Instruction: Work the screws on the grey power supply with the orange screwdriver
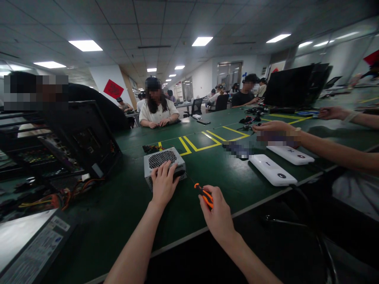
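A grey metal computer power supply (164,157) with a honeycomb vent on top rests on the green table. Over its near edge lies my left hand (164,179), fingers spread across the top and thumb by the right side. My right hand (217,213) grips an orange and black screwdriver (207,197) by its handle. Its thin shaft points up and left toward the right side of the power supply; whether the tip touches it cannot be made out. A bundle of wires (153,148) lies just behind the power supply.
An opened computer case (85,138) stands at left, with loose cables (66,197) below it and a large labelled metal box (32,240) in the near corner. At right lie two white power banks (272,170), near a co-worker's hand (275,128). Another person sits across the green table (177,213).
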A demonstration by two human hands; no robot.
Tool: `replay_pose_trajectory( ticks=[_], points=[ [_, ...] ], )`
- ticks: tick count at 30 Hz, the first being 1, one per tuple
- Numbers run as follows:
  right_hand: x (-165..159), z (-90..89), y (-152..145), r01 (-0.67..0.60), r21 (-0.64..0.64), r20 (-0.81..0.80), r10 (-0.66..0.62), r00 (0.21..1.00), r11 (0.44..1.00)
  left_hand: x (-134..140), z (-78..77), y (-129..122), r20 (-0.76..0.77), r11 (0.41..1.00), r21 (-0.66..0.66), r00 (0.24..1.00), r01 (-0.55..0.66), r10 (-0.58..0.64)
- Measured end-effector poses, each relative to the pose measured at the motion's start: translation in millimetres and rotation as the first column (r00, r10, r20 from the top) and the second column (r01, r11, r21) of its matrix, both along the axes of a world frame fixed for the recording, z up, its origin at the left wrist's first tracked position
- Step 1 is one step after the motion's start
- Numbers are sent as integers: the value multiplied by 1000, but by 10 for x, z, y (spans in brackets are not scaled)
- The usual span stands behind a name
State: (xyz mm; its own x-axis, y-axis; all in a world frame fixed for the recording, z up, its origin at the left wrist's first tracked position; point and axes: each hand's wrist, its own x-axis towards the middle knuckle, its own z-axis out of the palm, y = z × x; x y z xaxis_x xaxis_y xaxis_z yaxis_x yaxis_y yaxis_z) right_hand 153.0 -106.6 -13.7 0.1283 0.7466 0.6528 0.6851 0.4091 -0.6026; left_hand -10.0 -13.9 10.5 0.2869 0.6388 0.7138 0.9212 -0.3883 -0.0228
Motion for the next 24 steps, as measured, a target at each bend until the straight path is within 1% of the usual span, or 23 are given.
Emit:
replay_pose_trajectory(
  ticks=[2,4,6,9,11,13,16,19,21,23,24],
  points=[
    [40,59,16,44,-37,83,-40,996,998,-5,-2,10,-8,1000,-3,1000,1,-1],
    [56,152,13,60,-81,158,-47,986,995,-14,-5,21,-7,1000,-2,1000,4,-4],
    [36,250,-19,44,-120,178,-22,984,992,-27,-6,32,-3,1000,0,1000,9,-9],
    [-27,344,-89,-23,-150,195,52,979,988,-52,-7,41,-3,1000,-3,1000,19,-20],
    [-52,361,-111,-38,-150,236,73,969,988,-66,-10,46,-7,1000,-3,1000,26,-26],
    [-45,359,-100,-5,-139,270,43,962,990,-77,-14,52,-10,1000,-5,1000,27,-27],
    [3,354,-49,42,-146,255,-4,967,988,-85,-12,56,-16,1000,-7,999,28,-28],
    [33,358,-22,11,-168,206,24,978,986,-87,10,21,-38,999,6,998,43,-43],
    [31,359,-23,-21,-140,185,47,982,990,-85,28,-39,-47,998,23,997,54,-53],
    [28,355,-23,-51,-109,184,71,980,993,-79,30,-114,8,999,22,999,46,-46],
    [32,352,-17,-63,-107,185,83,979,992,-77,22,-148,67,999,-7,997,37,-36]
  ],
)
